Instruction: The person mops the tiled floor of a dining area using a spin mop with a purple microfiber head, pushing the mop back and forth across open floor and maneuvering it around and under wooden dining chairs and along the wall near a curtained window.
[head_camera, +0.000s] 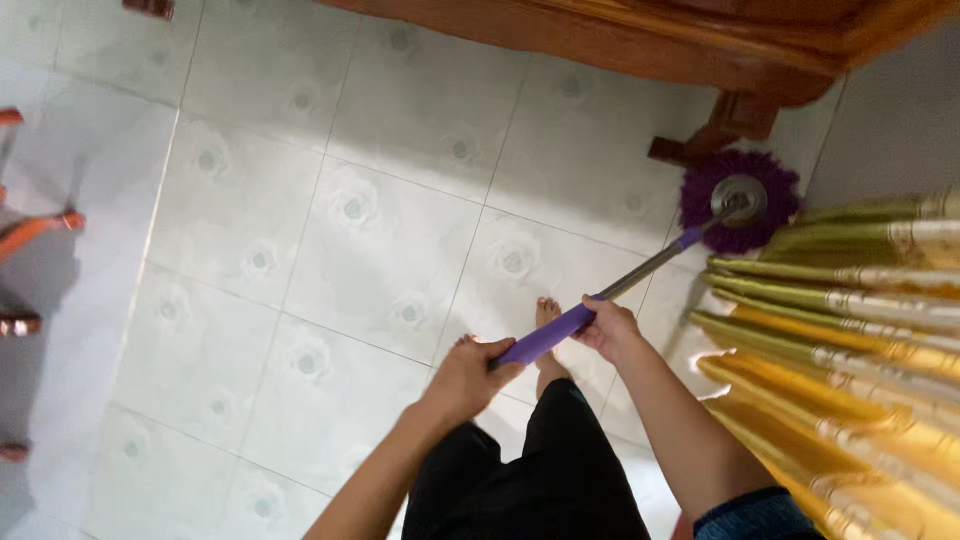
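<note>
I hold a mop by its purple grip (545, 336). My left hand (468, 375) wraps the near end of the grip. Further along it, my right hand (608, 326) is closed around it too. A metal pole (645, 269) runs up and right to a round purple mop head (740, 199) with a silver disc. The head rests on the white tiled floor (330, 230), next to a wooden furniture leg (720, 125). My bare foot (548, 315) shows under the grip, above my black trousers (540, 470).
Wooden furniture (640, 35) spans the top edge. A gold and green pleated curtain (860, 330) hangs at the right, close to the mop head. Orange chair legs (35, 230) stand at the left edge. A grey wall (900, 120) lies at the upper right.
</note>
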